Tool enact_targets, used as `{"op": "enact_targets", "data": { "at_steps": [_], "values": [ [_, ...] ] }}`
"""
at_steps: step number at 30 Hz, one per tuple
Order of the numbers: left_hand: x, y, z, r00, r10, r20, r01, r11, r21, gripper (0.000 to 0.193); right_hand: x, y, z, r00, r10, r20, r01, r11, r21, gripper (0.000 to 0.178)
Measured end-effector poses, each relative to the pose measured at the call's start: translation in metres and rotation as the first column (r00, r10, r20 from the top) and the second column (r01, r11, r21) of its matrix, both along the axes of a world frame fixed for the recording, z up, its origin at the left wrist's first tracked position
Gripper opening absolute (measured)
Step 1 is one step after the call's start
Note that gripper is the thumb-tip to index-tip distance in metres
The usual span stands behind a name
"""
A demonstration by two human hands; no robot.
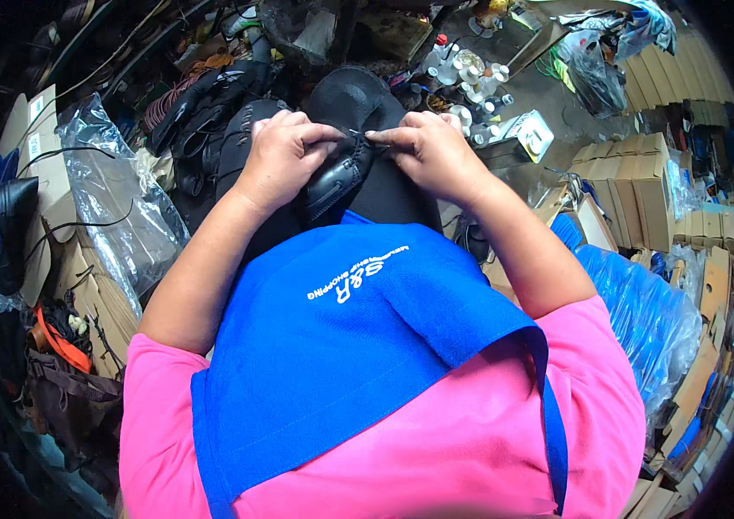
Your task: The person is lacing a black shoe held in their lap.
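Note:
A black leather shoe [337, 186] with raised stitching around its toe rests between my thighs, its toe toward me. My left hand [287, 154] is closed in a pinch at the left of the shoe's upper opening. Facing it from the right, my right hand [430, 154] pinches too, its index finger reaching to the same spot. The fingertips of both hands nearly meet above the shoe. Whatever thin, dark piece they grip there is too small to make out. A blue apron [324, 346] covers my front below the shoe.
More black shoes [198, 117] are heaped at the left, beside clear plastic sheeting [116, 190] over cardboard. Several bottles [471, 78] and a white container [529, 134] stand at the far right. Stacked cardboard boxes [622, 186] and a blue plastic-wrapped bundle [635, 311] lie at the right.

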State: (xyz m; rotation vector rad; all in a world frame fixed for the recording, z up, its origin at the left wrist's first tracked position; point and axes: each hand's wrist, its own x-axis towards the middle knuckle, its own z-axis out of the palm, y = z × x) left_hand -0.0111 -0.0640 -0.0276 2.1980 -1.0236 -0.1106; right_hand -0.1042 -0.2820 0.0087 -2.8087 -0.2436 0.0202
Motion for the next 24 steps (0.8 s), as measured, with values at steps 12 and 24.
{"op": "enact_targets", "data": {
  "at_steps": [12,24],
  "values": [
    [0.015,-0.003,-0.008,0.996,-0.022,0.088,0.021,1.0,0.013,0.02,0.032,-0.024,-0.006,0.939,0.066,-0.338,0.094,0.896,0.435,0.027],
    [0.017,-0.005,-0.012,0.995,-0.066,0.078,0.066,0.998,0.005,0.019,0.037,-0.028,-0.007,0.922,0.117,-0.369,0.072,0.885,0.46,0.027]
  ]
}}
